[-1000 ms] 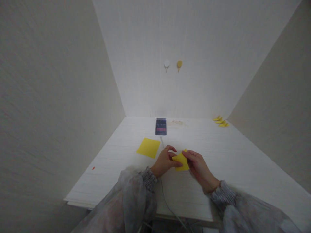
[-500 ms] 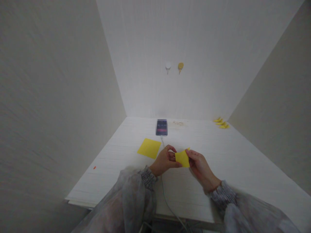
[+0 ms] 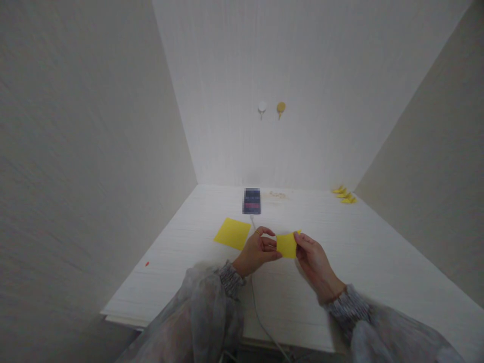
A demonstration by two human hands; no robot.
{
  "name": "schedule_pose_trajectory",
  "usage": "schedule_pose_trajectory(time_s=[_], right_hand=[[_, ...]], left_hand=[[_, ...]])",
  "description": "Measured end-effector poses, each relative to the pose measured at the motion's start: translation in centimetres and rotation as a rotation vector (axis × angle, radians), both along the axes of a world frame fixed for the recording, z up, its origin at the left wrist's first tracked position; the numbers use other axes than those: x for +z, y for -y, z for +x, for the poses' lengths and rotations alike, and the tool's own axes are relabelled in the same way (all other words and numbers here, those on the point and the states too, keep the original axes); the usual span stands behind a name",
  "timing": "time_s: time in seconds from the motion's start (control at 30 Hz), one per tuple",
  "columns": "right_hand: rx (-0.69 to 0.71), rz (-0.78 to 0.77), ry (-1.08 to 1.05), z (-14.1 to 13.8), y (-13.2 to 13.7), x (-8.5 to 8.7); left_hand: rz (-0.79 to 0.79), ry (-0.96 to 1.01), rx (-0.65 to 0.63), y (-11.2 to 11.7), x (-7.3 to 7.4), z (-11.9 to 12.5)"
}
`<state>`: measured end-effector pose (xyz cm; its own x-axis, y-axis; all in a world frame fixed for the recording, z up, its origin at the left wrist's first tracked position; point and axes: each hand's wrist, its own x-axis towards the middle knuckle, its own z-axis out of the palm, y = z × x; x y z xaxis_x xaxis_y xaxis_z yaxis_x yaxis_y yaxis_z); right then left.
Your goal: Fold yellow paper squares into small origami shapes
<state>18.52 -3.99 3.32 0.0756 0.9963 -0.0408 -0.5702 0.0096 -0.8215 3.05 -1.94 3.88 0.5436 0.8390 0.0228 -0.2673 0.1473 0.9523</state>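
Note:
A small yellow sheet of paper (image 3: 286, 246), slightly curved, is held above the white table between my two hands. My right hand (image 3: 312, 254) pinches its right edge near the upper corner between thumb and fingers. At the left edge, the thumb and curled fingers of my left hand (image 3: 259, 252) grip the lower corner; the index finger is bent above it. Beside my left hand lies a larger flat yellow sheet (image 3: 232, 233) on the table. Several folded yellow paper pieces (image 3: 345, 194) sit in a row at the far right corner.
A phone-like device (image 3: 252, 201) with a blurred screen lies at the back, its white cable (image 3: 258, 313) running under my left arm to the front edge. A small red piece (image 3: 147, 263) lies on the left of the table (image 3: 181, 237). Two hooks (image 3: 281, 107) hang on the back wall.
Both hands still hold the small yellow paper. It has shifted slightly right and now sits more level, turned a little between the fingers. The camera view has tilted up slightly.

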Motion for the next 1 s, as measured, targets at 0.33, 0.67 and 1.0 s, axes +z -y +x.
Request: schedule_pose_trajectory(time_s=[0.33, 0.67, 1.0], right_hand=[[-0.210, 0.194, 0.625, 2.6, -0.7, 0.9], [0.060, 0.684, 1.428, 3.5, -0.6, 1.5], [-0.119, 1.030, 1.290, 3.7, 0.7, 1.2]], left_hand=[[0.150, -0.240, 0.009, -0.6, -1.1, -0.4], [0.399, -0.371, 0.030, -0.2, -0.4, -0.4], [-0.377, 0.087, -0.143, 0.1, 0.4, 0.0]])
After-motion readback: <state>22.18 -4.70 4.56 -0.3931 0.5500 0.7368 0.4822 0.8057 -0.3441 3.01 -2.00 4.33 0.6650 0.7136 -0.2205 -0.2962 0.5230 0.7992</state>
